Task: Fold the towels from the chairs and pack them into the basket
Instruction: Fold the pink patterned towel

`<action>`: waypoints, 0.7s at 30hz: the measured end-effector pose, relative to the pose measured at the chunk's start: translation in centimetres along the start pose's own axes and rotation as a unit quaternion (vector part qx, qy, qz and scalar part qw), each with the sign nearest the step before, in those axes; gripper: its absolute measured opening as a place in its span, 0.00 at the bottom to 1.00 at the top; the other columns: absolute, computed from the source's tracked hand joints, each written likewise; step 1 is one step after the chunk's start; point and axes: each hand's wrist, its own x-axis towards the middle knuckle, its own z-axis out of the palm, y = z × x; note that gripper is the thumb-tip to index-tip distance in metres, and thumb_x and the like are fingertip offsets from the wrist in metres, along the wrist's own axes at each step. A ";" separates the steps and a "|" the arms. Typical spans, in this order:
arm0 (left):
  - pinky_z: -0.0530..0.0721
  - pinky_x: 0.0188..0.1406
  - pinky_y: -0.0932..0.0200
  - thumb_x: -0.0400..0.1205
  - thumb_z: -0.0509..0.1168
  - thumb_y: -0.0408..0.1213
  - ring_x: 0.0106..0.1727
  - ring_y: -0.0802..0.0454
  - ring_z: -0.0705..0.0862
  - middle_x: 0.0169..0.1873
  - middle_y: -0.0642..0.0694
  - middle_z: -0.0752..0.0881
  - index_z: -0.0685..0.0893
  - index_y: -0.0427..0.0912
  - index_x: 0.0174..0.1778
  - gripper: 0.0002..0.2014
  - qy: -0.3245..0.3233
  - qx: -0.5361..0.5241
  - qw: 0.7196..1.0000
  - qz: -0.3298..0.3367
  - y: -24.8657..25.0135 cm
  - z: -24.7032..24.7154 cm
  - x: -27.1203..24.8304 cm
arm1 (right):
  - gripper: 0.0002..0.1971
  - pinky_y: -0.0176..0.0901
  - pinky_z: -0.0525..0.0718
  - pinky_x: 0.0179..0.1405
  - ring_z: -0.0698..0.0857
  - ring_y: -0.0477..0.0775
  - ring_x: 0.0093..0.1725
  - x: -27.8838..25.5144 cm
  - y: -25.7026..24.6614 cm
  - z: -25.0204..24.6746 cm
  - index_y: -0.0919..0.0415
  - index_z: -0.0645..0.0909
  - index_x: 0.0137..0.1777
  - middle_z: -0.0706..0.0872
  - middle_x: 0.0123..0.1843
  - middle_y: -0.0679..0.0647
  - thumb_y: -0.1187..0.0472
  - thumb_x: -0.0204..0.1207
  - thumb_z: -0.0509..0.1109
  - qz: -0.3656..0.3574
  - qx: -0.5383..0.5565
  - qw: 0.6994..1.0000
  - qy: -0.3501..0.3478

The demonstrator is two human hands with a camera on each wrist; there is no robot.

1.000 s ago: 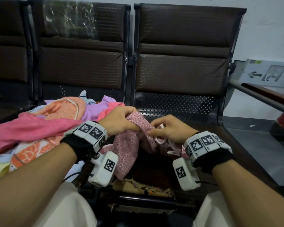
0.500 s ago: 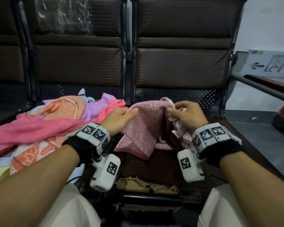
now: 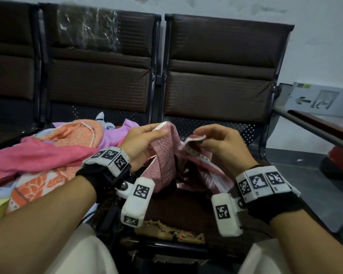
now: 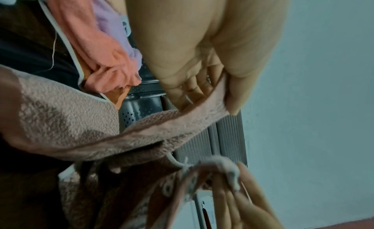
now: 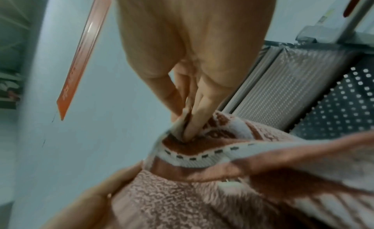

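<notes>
A dusty-pink terry towel (image 3: pixel 162 167) with a white patterned border hangs over the right chair seat (image 3: pixel 178 210). My left hand (image 3: pixel 145 137) pinches one corner of its top edge between thumb and fingers; the left wrist view shows the same towel (image 4: pixel 66 127) running up into that left hand (image 4: pixel 214 95). My right hand (image 3: pixel 208 141) pinches the other corner by the white border, and the right wrist view shows the towel (image 5: pixel 202 192) held at the right hand (image 5: pixel 186 122). The towel sags between the two hands. No basket is in view.
A heap of other towels (image 3: pixel 48 155), pink, orange, lilac and patterned, covers the seat on the left. Dark chair backs (image 3: pixel 216 76) stand behind. A metal armrest and rail (image 3: pixel 315 127) run along the right, with grey floor beyond. The seat's front edge (image 3: pixel 166 232) is frayed.
Both hands have lifted the pink towel off the seat and moved apart, each now on a separate corner. The camera has tilted upward.
</notes>
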 end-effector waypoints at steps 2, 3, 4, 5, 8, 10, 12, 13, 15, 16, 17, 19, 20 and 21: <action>0.84 0.26 0.63 0.81 0.60 0.23 0.32 0.54 0.85 0.32 0.46 0.88 0.85 0.35 0.54 0.11 -0.011 -0.001 1.000 -0.005 -0.4 0.0 0.3 | 0.14 0.40 0.85 0.57 0.89 0.46 0.51 -0.4 -0.1 0.2 0.54 0.88 0.47 0.91 0.48 0.50 0.74 0.68 0.75 -0.008 -0.124 0.991 -0.044; 0.81 0.21 0.66 0.81 0.58 0.21 0.28 0.57 0.85 0.27 0.48 0.87 0.84 0.35 0.55 0.13 -0.010 0.007 1.000 -0.009 -0.7 0.0 0.3 | 0.13 0.39 0.85 0.57 0.89 0.44 0.50 -0.7 -0.1 0.4 0.53 0.88 0.47 0.90 0.47 0.48 0.73 0.69 0.76 -0.011 -0.226 0.973 -0.054; 0.80 0.21 0.67 0.81 0.57 0.20 0.26 0.58 0.85 0.26 0.49 0.87 0.83 0.34 0.57 0.14 -0.008 0.021 1.000 -0.015 -1.0 0.0 0.3 | 0.11 0.37 0.85 0.55 0.87 0.41 0.46 -1.0 -0.3 0.5 0.52 0.89 0.45 0.89 0.43 0.45 0.68 0.68 0.78 -0.013 -0.319 0.946 -0.057; 0.81 0.23 0.68 0.81 0.58 0.19 0.28 0.59 0.87 0.29 0.49 0.89 0.83 0.34 0.59 0.15 -0.006 0.038 0.999 -0.019 -1.2 -0.2 0.3 | 0.07 0.36 0.85 0.50 0.85 0.38 0.42 -1.3 -0.5 0.5 0.51 0.90 0.43 0.88 0.38 0.43 0.63 0.68 0.79 -0.014 -0.378 0.924 -0.059; 0.86 0.34 0.67 0.80 0.62 0.20 0.37 0.58 0.90 0.37 0.47 0.91 0.83 0.33 0.58 0.13 -0.010 0.078 0.997 -0.023 -1.9 -0.6 0.2 | 0.02 0.34 0.83 0.46 0.83 0.36 0.38 -1.7 -1.4 0.7 0.51 0.91 0.41 0.87 0.34 0.42 0.58 0.69 0.79 -0.024 -0.397 0.914 -0.075; 0.86 0.33 0.68 0.79 0.64 0.21 0.36 0.59 0.90 0.37 0.45 0.90 0.83 0.31 0.57 0.11 -0.003 0.096 0.995 -0.026 -2.1 -0.5 0.0 | 0.03 0.25 0.77 0.43 0.83 0.34 0.37 -2.1 -2.2 1.2 0.51 0.91 0.41 0.86 0.33 0.39 0.58 0.68 0.79 -0.079 -0.373 0.922 -0.073; 0.87 0.32 0.67 0.79 0.65 0.23 0.33 0.60 0.88 0.37 0.44 0.88 0.83 0.30 0.55 0.10 -0.002 0.104 0.994 -0.017 -2.3 -0.2 -0.2 | 0.02 0.25 0.74 0.39 0.81 0.36 0.38 -2.4 -3.0 1.7 0.47 0.90 0.39 0.83 0.32 0.40 0.53 0.67 0.78 -0.153 -0.360 0.919 -0.047; 0.87 0.32 0.67 0.78 0.66 0.24 0.32 0.60 0.87 0.37 0.44 0.87 0.84 0.32 0.53 0.08 -0.004 0.108 0.994 -0.008 -2.3 0.0 -0.3 | 0.02 0.27 0.75 0.38 0.81 0.38 0.38 -2.4 -3.2 2.0 0.47 0.89 0.38 0.83 0.32 0.43 0.51 0.67 0.77 -0.174 -0.348 0.921 -0.031; 0.88 0.32 0.63 0.78 0.68 0.26 0.33 0.57 0.87 0.36 0.43 0.86 0.85 0.37 0.47 0.05 -0.012 0.113 0.994 -0.004 -2.2 0.4 -0.6 | 0.04 0.33 0.78 0.34 0.82 0.41 0.33 -2.3 -3.1 2.4 0.50 0.87 0.36 0.85 0.31 0.47 0.52 0.68 0.77 -0.153 -0.298 0.942 -0.014; 0.89 0.33 0.61 0.77 0.68 0.26 0.33 0.54 0.87 0.36 0.42 0.87 0.85 0.38 0.45 0.04 -0.020 0.113 0.993 -0.008 -2.1 0.7 -0.8 | 0.05 0.33 0.77 0.31 0.83 0.41 0.31 -2.1 -2.8 2.6 0.51 0.86 0.35 0.86 0.29 0.47 0.54 0.69 0.77 -0.129 -0.281 0.951 -0.018; 0.88 0.33 0.60 0.77 0.68 0.26 0.33 0.52 0.87 0.36 0.41 0.87 0.85 0.38 0.45 0.04 -0.029 0.112 0.993 -0.011 -2.1 1.0 -0.9 | 0.06 0.30 0.76 0.30 0.83 0.39 0.30 -2.0 -2.4 2.8 0.51 0.85 0.33 0.86 0.29 0.46 0.55 0.69 0.78 -0.110 -0.279 0.954 -0.026; 0.87 0.33 0.61 0.77 0.69 0.25 0.32 0.52 0.87 0.35 0.41 0.88 0.85 0.36 0.46 0.05 -0.039 0.114 0.993 -0.012 -2.0 1.5 -1.1 | 0.07 0.23 0.73 0.31 0.83 0.34 0.32 -1.8 -1.6 3.3 0.48 0.84 0.33 0.86 0.30 0.43 0.55 0.69 0.78 -0.095 -0.292 0.951 -0.044; 0.87 0.32 0.62 0.77 0.68 0.25 0.32 0.53 0.87 0.35 0.41 0.88 0.85 0.36 0.46 0.05 -0.038 0.111 0.993 -0.011 -2.0 1.6 -1.1 | 0.07 0.22 0.73 0.31 0.83 0.32 0.33 -1.7 -1.3 3.5 0.48 0.84 0.33 0.86 0.30 0.41 0.55 0.69 0.78 -0.095 -0.291 0.951 -0.045; 0.87 0.32 0.63 0.77 0.68 0.25 0.31 0.54 0.86 0.34 0.41 0.88 0.86 0.35 0.46 0.05 -0.036 0.102 0.994 -0.011 -2.0 1.6 -1.1 | 0.07 0.21 0.73 0.31 0.82 0.31 0.33 -1.6 -1.1 3.5 0.48 0.84 0.33 0.85 0.30 0.39 0.55 0.69 0.79 -0.096 -0.285 0.953 -0.040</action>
